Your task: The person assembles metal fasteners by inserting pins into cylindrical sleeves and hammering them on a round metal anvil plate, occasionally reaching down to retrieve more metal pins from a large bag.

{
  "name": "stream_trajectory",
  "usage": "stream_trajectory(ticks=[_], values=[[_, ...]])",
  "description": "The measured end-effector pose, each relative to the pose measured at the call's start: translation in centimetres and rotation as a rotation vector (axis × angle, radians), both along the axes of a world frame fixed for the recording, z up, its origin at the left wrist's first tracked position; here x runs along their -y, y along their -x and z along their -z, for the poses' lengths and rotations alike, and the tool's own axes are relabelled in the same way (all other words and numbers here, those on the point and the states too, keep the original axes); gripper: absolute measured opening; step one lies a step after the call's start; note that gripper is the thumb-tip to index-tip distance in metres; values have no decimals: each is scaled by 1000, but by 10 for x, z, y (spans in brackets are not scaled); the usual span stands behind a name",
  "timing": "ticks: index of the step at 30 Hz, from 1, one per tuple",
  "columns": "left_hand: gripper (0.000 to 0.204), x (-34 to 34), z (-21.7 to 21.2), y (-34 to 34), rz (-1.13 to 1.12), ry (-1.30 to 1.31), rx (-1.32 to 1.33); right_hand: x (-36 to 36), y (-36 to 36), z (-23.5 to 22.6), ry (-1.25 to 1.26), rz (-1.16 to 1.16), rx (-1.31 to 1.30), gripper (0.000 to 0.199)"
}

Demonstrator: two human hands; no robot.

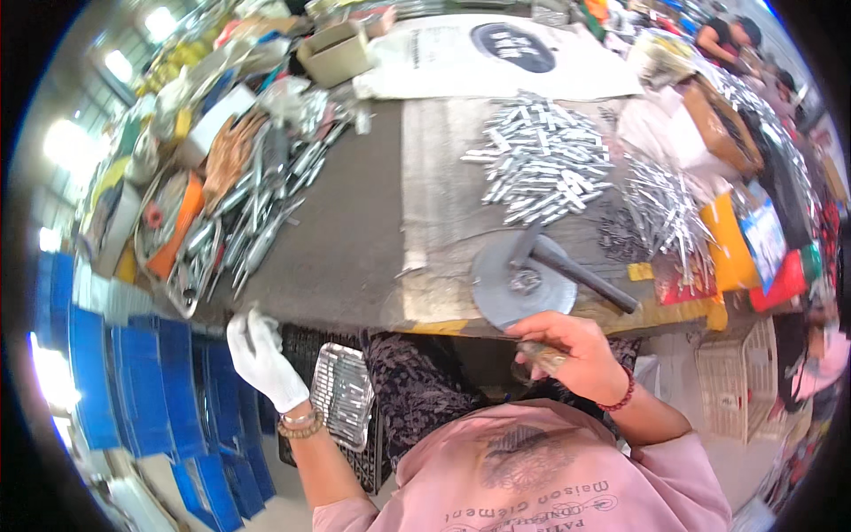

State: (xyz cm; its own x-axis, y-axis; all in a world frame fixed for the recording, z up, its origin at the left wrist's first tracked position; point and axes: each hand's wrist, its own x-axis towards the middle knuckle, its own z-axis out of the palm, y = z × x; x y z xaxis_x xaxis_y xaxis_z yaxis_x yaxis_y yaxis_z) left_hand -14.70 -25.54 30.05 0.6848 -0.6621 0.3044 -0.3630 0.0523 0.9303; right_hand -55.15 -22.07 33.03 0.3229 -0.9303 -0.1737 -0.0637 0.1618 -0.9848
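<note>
My left hand (pixel 263 359), in a white glove, hangs just off the table's front edge at the left. Its fingers are bunched together, and whatever they may hold is too small to make out. My bare right hand (pixel 581 355) is closed round a small brownish, worn-looking object (pixel 543 356) in front of the edge, partly covered by the fingers. Just beyond it lies a round grey metal disc (pixel 496 288), with a hammer (pixel 576 273) resting across it. A heap of short silvery metal rods (pixel 541 160) covers the table farther back.
Thinner metal pins (pixel 665 213) lie right of the heap, near an orange-yellow package (pixel 731 239). Tools and an orange-handled item (pixel 177 226) crowd the left side. A metal tray of small parts (pixel 342 395) sits beside my legs. Blue bins (pixel 142 381) stand lower left; a beige crate (pixel 736 377) right.
</note>
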Motion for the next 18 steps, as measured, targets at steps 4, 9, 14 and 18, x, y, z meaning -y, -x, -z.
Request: stream_trajectory(ticks=[4, 9, 14, 18], values=[[16, 60, -63, 111, 629, -4, 418, -5, 3, -4, 11, -21, -5, 39], [29, 119, -47, 201, 954, 2, 656, -15, 12, -1, 230, -11, -116, 31], [26, 143, -31, 240, 981, -90, 760, -23, 30, -12, 251, 82, -160, 32], [25, 146, -31, 227, 977, -111, 698, -19, 65, -21, 518, 204, -348, 29]])
